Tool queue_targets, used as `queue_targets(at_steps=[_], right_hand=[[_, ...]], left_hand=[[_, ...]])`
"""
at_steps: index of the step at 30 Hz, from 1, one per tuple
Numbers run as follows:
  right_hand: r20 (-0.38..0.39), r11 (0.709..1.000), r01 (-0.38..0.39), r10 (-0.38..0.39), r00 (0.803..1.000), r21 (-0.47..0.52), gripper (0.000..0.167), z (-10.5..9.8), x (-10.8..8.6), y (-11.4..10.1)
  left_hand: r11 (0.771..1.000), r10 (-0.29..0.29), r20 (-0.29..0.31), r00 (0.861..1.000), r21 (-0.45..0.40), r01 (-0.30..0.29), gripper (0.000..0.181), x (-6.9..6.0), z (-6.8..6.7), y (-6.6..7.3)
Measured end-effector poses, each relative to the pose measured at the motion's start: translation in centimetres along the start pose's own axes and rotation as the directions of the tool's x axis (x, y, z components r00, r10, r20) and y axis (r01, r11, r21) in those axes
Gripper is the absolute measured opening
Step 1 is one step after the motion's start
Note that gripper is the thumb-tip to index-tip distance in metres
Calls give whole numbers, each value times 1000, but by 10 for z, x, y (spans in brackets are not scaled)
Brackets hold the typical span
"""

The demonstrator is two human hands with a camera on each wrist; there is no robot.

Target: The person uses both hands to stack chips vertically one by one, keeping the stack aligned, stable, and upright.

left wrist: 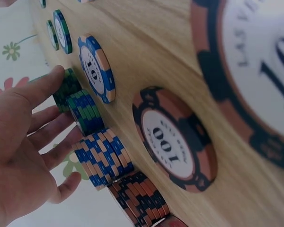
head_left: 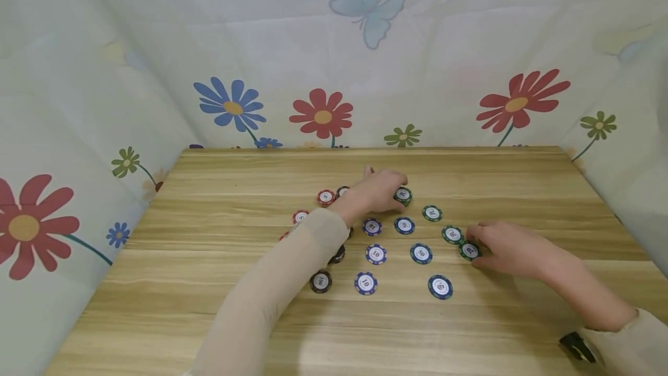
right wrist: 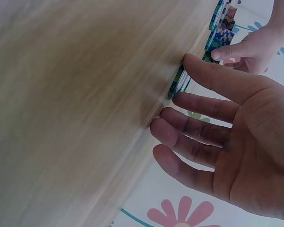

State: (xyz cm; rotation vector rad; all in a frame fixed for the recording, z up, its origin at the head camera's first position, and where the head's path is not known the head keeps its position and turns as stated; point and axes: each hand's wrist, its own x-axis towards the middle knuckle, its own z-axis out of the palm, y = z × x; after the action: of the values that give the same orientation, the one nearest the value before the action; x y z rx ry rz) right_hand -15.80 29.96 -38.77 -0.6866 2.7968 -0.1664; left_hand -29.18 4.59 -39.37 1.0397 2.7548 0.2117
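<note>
My left hand (head_left: 378,190) reaches to the back of the chip layout. Its thumb and fingers pinch the sides of a stack of green poker chips (head_left: 403,195) marked 20. Stacks of blue-and-green chips (left wrist: 88,112), blue-and-orange chips (left wrist: 104,158) and brown-and-black chips (left wrist: 141,198) stand beside it in the left wrist view. At the right, my right hand (head_left: 514,250) pinches a green chip (head_left: 469,250) lying flat on the table, thumb and forefinger at its edge. Another green 20 chip (head_left: 453,234) touches or nearly touches it.
Loose chips lie in rough columns on the wooden table (head_left: 156,300): a green 20 chip (head_left: 432,213), a 50 chip (head_left: 421,253), a blue 10 chip (head_left: 376,254), a brown 100 chip (head_left: 320,281) and a red 5 chip (head_left: 326,196). My left sleeve partly covers others. A flowered curtain (head_left: 438,74) surrounds the table.
</note>
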Motion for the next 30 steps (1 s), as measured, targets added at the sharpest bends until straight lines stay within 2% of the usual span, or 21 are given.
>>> queue_targets(at_steps=[11, 23, 30], right_hand=[[-24, 1000, 18, -18, 1000, 14, 36, 0, 2, -2], [-25, 999, 12, -11, 1000, 38, 38, -2, 2, -4], [-17, 999, 3, -2, 1000, 42, 33, -3, 3, -6]], left_hand=[[984, -22, 0, 1000, -174, 22, 45, -1, 0, -12], [973, -38, 11, 999, -229, 40, 44, 0, -1, -15], [967, -47, 17, 999, -251, 50, 46, 0, -1, -14]])
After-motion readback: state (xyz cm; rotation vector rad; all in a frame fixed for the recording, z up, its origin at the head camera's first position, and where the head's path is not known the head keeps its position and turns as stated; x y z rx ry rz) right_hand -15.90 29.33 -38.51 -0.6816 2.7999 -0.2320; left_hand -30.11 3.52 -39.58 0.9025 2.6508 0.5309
